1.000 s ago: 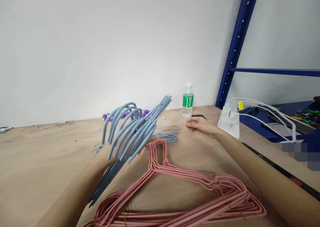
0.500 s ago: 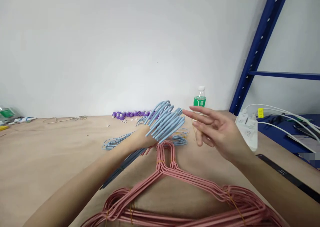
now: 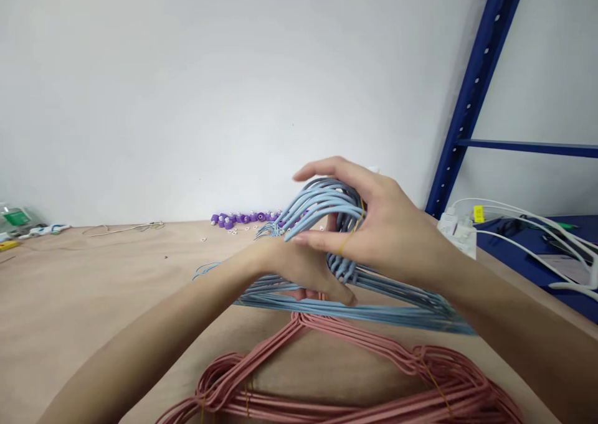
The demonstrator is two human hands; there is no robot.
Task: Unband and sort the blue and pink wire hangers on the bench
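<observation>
My left hand (image 3: 303, 265) is closed around the neck area of a bundle of light-blue wire hangers (image 3: 374, 312), raised above the table. Their curved hooks (image 3: 322, 200) point up and bend to the left. My right hand (image 3: 392, 218) arches round the hooks from the right, index finger above, thumb below. A thin yellow rubber band (image 3: 354, 232) runs from this hand across the hooks; its far side is hidden. Below lies a bundle of pink wire hangers (image 3: 355, 334), bound with similar bands at its corners.
Several purple caps (image 3: 240, 217) and small white rings lie by the wall. More blue hanger ends (image 3: 205, 269) show behind my left forearm. A white power strip (image 3: 460, 234) with cables and a blue rack post (image 3: 471, 100) stand right. A bottle (image 3: 16, 216) lies far left.
My left hand has turned the blue bundle, so its bars now extend to the right. My right hand has moved left, from beside the hooks to round them, with the rubber band.
</observation>
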